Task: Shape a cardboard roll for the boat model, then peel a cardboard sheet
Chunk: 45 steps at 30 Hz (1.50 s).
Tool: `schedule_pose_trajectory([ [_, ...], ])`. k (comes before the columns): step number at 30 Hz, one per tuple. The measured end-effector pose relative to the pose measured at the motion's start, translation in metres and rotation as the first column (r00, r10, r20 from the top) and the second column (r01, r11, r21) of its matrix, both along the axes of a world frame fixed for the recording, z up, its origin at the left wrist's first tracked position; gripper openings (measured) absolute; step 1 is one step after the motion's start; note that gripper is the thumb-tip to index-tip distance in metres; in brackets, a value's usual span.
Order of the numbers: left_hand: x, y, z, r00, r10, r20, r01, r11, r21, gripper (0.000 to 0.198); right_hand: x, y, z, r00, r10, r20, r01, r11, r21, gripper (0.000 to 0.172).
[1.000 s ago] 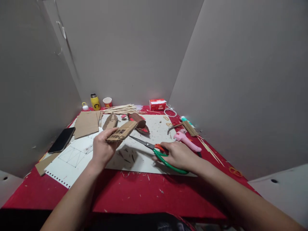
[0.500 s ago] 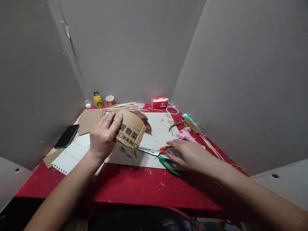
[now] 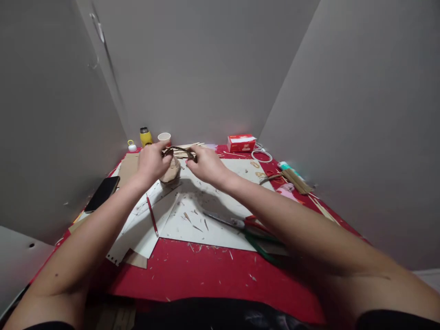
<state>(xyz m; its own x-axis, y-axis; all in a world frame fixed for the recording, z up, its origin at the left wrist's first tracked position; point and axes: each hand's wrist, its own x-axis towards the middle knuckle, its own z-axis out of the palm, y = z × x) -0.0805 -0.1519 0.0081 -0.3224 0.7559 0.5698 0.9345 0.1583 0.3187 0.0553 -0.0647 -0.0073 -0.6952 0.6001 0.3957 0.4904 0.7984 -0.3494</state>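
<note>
Above the far part of the white board (image 3: 220, 197), my left hand (image 3: 153, 160) and my right hand (image 3: 206, 165) pinch the two ends of a thin brown strip (image 3: 180, 148), bowed upward between them. Its material is hard to make out. A rounded brown cardboard piece (image 3: 171, 173) shows just under my left hand, partly hidden by it. Scissors (image 3: 237, 222) with red and green handles lie on the board beneath my right forearm, which covers part of the handles.
A red pencil (image 3: 151, 215) rests on paper sheets at left, near a black phone (image 3: 102, 194). Thin sticks (image 3: 192, 149), a yellow bottle (image 3: 145, 135), a paper cup (image 3: 164, 137) and a red tissue pack (image 3: 241, 143) stand or lie along the back. Scraps litter the red table (image 3: 206, 275).
My right hand has let go of the scissors, which now lie on the board, and moved up and left. Both hands now grip a bowed strip farther back. The red pencil has come into view.
</note>
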Motion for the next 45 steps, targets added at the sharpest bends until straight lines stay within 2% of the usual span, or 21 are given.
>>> schedule_pose_trajectory([
  [2,-0.024,0.012,-0.012,0.997,-0.021,0.073,0.024,0.999,-0.042,0.026,-0.023,0.008,-0.009,1.0,0.016,-0.016,-0.017,0.999,-0.046,0.029],
  [5,-0.05,0.036,-0.032,0.989,-0.014,0.145,0.018,0.999,-0.029,0.027,-0.055,0.016,-0.022,0.999,0.047,-0.025,-0.049,0.994,-0.097,0.023],
  [10,-0.072,0.063,-0.061,0.964,-0.064,0.256,0.063,0.998,0.013,0.032,-0.087,0.034,-0.043,0.999,0.028,-0.029,-0.032,0.99,-0.138,0.026],
  [14,-0.073,0.057,-0.086,0.951,-0.103,0.293,0.097,0.995,0.034,0.048,-0.089,0.04,-0.066,1.0,-0.012,-0.001,0.012,0.986,-0.165,0.047],
  [18,-0.069,0.042,-0.1,0.958,-0.111,0.265,0.113,0.994,0.009,0.053,-0.085,0.034,-0.082,0.999,-0.026,0.041,0.033,0.981,-0.19,0.052],
  [25,-0.067,0.037,-0.107,0.97,0.009,0.242,0.013,0.996,-0.088,0.065,-0.078,0.029,-0.083,0.992,-0.075,0.1,0.094,0.975,-0.202,0.057],
  [29,-0.068,0.043,-0.111,0.962,0.042,0.268,0.012,0.98,-0.196,0.066,-0.075,0.036,-0.085,0.991,-0.085,0.106,0.107,0.969,-0.225,0.06],
  [34,-0.058,0.037,-0.101,0.959,0.039,0.282,0.033,0.968,-0.247,0.066,-0.067,0.034,-0.08,0.995,-0.038,0.095,0.066,0.949,-0.308,0.061],
  [37,-0.037,0.014,-0.088,0.958,0.001,0.286,0.074,0.965,-0.253,0.071,-0.04,0.018,-0.069,0.997,0.014,0.074,0.012,0.94,-0.342,0.065],
  [40,-0.007,-0.017,-0.082,0.944,-0.117,0.309,0.208,0.937,-0.28,0.088,0.003,-0.008,-0.061,0.991,0.13,0.026,-0.109,0.911,-0.398,0.077],
  [42,0.012,-0.036,-0.084,0.936,-0.156,0.315,0.266,0.901,-0.342,0.092,0.032,-0.025,-0.061,0.985,0.165,0.058,-0.127,0.902,-0.412,0.089],
  [45,0.032,-0.053,-0.095,0.926,-0.211,0.312,0.331,0.853,-0.404,0.097,0.061,-0.043,-0.067,0.967,0.191,0.169,-0.09,0.877,-0.472,0.096],
])
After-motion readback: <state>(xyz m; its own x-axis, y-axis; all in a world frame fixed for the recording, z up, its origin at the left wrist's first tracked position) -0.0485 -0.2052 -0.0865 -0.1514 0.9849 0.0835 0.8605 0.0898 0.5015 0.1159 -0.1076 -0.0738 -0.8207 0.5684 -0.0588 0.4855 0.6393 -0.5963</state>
